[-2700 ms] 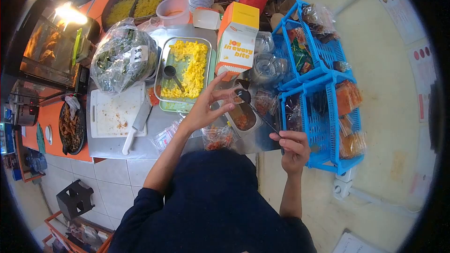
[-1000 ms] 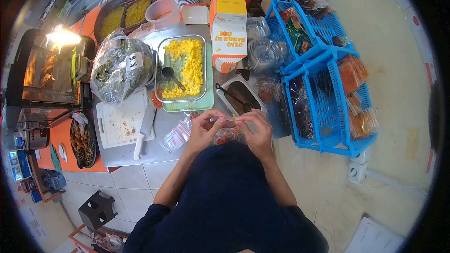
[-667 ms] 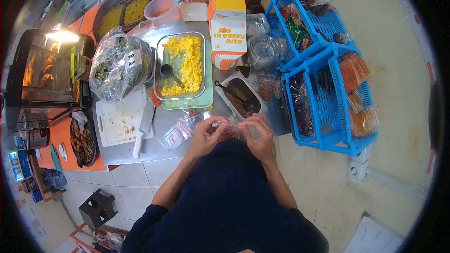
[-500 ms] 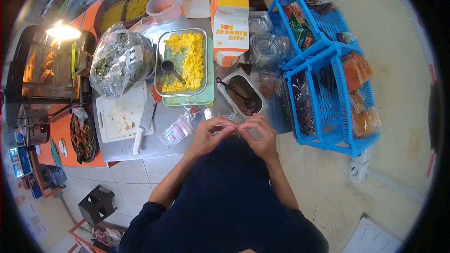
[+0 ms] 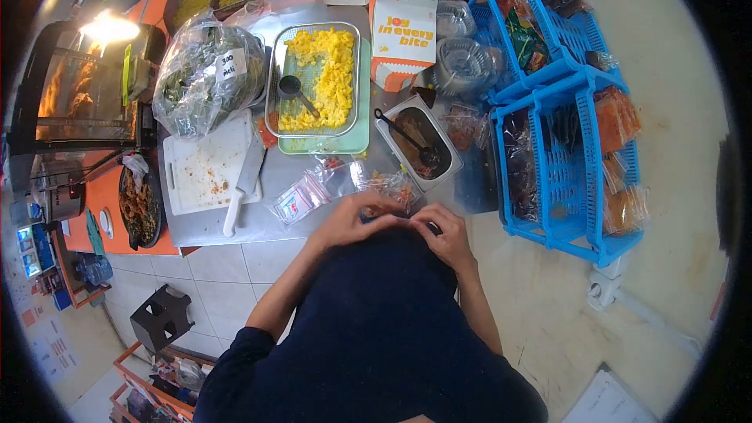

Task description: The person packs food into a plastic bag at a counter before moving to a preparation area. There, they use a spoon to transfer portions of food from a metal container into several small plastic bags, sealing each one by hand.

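Observation:
My left hand (image 5: 362,219) and my right hand (image 5: 443,236) are close together at the table's front edge, thumbs and fingertips pinched. Between them is a thin edge that looks like clear plastic; most of it is hidden by the fingers. Just beyond the fingertips is a small clear plastic bag (image 5: 394,185) with reddish bits inside; whether it joins the pinched edge is hard to see. To its left lie small zip bags (image 5: 301,197). A metal pan (image 5: 445,172) of brown sauce with a black ladle (image 5: 415,146) stands behind my right hand.
A glass dish (image 5: 359,78) holds yellow scrambled egg and a black scoop (image 5: 290,88). On the left are a cutting board (image 5: 196,180), a knife (image 5: 244,176) and a bag of greens (image 5: 205,82). Blue baskets (image 5: 560,180) stand right; a tall carton (image 5: 405,23) is behind.
The view has shifted, so the table sits higher in the picture. My hands stay pinched together, now slightly farther apart at the knuckles, and more of the bag beyond them shows.

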Demonstrator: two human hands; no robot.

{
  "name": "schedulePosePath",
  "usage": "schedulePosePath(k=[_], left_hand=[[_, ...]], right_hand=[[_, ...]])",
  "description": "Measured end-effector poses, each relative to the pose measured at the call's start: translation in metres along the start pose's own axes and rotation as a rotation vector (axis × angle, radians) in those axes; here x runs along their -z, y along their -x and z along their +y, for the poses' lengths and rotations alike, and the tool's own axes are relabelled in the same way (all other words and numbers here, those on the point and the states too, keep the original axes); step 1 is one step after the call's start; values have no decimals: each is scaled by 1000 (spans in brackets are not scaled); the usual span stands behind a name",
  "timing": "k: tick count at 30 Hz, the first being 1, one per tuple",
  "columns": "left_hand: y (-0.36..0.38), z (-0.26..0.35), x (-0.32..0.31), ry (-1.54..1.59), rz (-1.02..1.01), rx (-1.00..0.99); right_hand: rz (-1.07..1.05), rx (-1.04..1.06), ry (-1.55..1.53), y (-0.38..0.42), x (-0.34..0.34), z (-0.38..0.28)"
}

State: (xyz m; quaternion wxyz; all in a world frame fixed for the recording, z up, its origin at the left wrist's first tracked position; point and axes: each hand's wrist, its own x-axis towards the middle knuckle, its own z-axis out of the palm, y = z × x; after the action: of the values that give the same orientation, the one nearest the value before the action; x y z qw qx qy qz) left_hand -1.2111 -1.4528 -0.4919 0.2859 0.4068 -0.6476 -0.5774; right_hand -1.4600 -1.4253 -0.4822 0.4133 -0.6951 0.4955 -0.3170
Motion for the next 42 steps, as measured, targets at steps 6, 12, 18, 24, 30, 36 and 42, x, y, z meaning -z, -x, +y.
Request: schedulePosePath(k=[6, 12, 18, 24, 30, 36, 42], left_hand=[[9, -104, 15, -813, 415, -33], [13, -148, 16, -767, 439, -31], [8, -135, 10, -761, 513, -92], [11, -143, 7, -674, 576, -52], [9, -133, 15, -540, 692, -76], [0, -34, 15, -598, 769, -309], [1, 13, 2, -649, 498, -440]], right_hand=[[-20, -98, 10, 3, -9, 41], [239, -257, 170, -2, -11, 48], [355, -235, 239, 6, -12, 51], [260, -255, 92, 24, -5, 49], [-169, -218, -57, 45, 16, 37], [-54, -230, -124, -7, 1, -23], [46, -340, -509, -30, -34, -28]])
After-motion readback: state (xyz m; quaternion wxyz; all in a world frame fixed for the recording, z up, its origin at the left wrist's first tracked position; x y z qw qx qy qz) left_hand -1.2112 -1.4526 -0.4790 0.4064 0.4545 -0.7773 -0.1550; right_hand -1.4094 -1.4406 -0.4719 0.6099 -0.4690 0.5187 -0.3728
